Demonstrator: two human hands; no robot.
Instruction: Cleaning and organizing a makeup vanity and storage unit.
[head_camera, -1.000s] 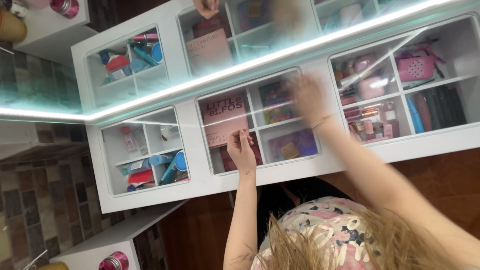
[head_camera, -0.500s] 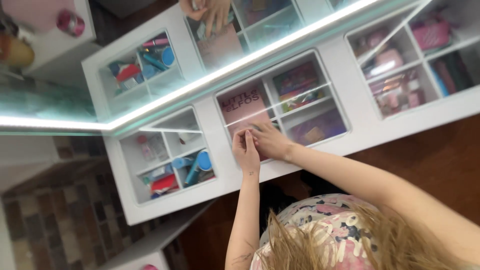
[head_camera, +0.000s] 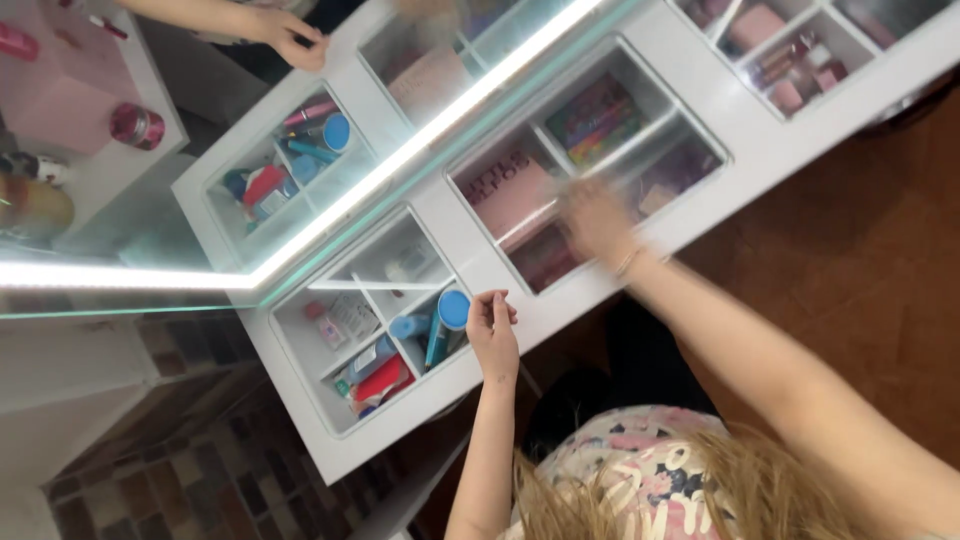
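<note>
A white vanity drawer (head_camera: 640, 60) with clear divided compartments fills the view from above. The left hand (head_camera: 493, 330) rests on the drawer's front edge, fingers curled loosely together, holding nothing that I can see, just beside a blue-capped tube (head_camera: 445, 320) standing among small bottles in the left compartment. The right hand (head_camera: 597, 215) is blurred over the middle compartment, touching or just above a flat pink palette (head_camera: 510, 190); whether it grips cannot be told. The palette looks light, stiff and smooth, likely best pinched by its long edges.
</note>
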